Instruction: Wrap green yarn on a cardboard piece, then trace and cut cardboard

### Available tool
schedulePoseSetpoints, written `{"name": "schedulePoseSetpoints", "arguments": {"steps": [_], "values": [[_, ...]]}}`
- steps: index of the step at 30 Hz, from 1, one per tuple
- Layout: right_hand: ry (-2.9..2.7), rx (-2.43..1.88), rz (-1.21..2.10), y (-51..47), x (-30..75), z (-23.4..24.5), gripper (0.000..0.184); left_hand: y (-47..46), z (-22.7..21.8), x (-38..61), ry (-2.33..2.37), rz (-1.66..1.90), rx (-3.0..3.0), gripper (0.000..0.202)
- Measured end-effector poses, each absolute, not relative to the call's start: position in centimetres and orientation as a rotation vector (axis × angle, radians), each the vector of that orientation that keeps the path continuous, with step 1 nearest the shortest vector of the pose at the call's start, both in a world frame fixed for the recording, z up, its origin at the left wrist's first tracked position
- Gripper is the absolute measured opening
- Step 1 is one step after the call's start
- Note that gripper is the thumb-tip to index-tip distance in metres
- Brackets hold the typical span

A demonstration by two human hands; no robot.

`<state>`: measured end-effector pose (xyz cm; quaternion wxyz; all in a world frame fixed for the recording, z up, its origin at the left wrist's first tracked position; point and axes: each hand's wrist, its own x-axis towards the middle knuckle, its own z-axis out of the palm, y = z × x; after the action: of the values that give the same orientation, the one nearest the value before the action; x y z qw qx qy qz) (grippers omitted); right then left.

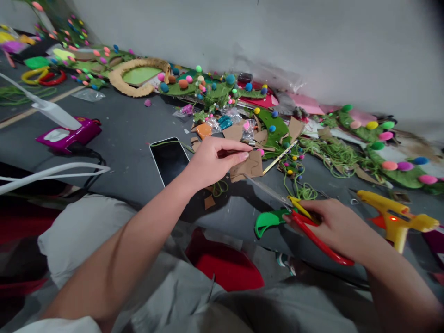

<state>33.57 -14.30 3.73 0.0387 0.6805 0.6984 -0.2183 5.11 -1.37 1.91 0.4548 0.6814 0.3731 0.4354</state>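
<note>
While the left hand [217, 159] reaches forward, fingers [234, 144] pinching a brown cardboard piece [255, 163], the right hand [335, 226] grips scissors [296, 216], blade tips at the cardboard's lower edge; bare counter [126, 132] lies left of the phone [169, 159], its near edge close to the scissors' handles.

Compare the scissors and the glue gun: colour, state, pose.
Hold: the scissors are in the right hand; the glue gun is unheld.
Colour: the scissors have a red and a yellow handle; the glue gun's body is mostly yellow.
Light: the glue gun shows a lit red light; the scissors have none.
Shared: both show yellow and red.
</note>
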Motion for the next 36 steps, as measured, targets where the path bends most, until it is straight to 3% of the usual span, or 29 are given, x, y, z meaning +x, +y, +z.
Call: {"name": "schedulePoseSetpoints", "arguments": {"steps": [7, 20, 31, 36], "values": [[2.114, 2.078, -0.642, -13.7, 33.2, 3.7, 0.042, -1.2, 1.7, 5.2, 0.952, 1.079, 1.706, 0.015], [2.146, 1.991, -0.407, -11.7, 32.6, 2.6, 0.035, 1.4, 0.5, 5.4, 0.997, 1.065, 1.752, 0.016], [1.998, 2.296, -0.4, -10.5, 32.4, 3.3, 0.051, 3.1, 0.3, 4.4, 1.028, 1.309, 1.532, 0.026], [1.938, 2.648, -0.749, -9.0, 32.8, 2.6, 0.071, 1.3, 0.5, 4.8, 0.935, 1.225, 1.336, 0.041]]}}
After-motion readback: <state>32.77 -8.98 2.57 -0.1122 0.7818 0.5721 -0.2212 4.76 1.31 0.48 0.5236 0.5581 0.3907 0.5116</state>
